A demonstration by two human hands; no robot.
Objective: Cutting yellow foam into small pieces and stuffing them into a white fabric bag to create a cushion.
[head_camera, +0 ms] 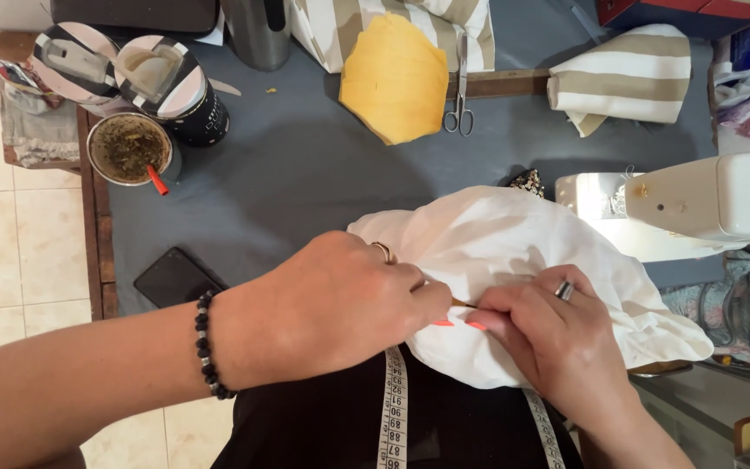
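Fabric work is what the hands are on: a bundle of white cloth [523, 252] lies bunched on the grey counter [305, 165], its near edge gathered right at the fingertips. The left hand [332, 304] and right hand [557, 334] are drawn together, thumbs and forefingers almost meeting, both pinched on that near edge; a thin brownish thing [463, 303], a pin or a small tool, shows in the gap between them, though which hand holds it I cannot tell.

To do this well, I judge the cloth should stay taut between the two pinches, so the fold or seam does not slip, and the grip should sit close to the working point, as it does now. The bulk of the cloth lies beyond the hands and rests on the counter, which keeps its weight off the edge.

A white measuring tape [392, 417] hangs just below the hands, over dark clothing. Beyond the right hand stands a white sewing machine [696, 204], just beside the cloth. Well beyond the hands lie scissors [459, 104] next to a yellow fabric piece [392, 78]. Left of the left hand a dark phone [174, 278] lies near the counter's edge, and farther off a cup with a red straw [132, 149].
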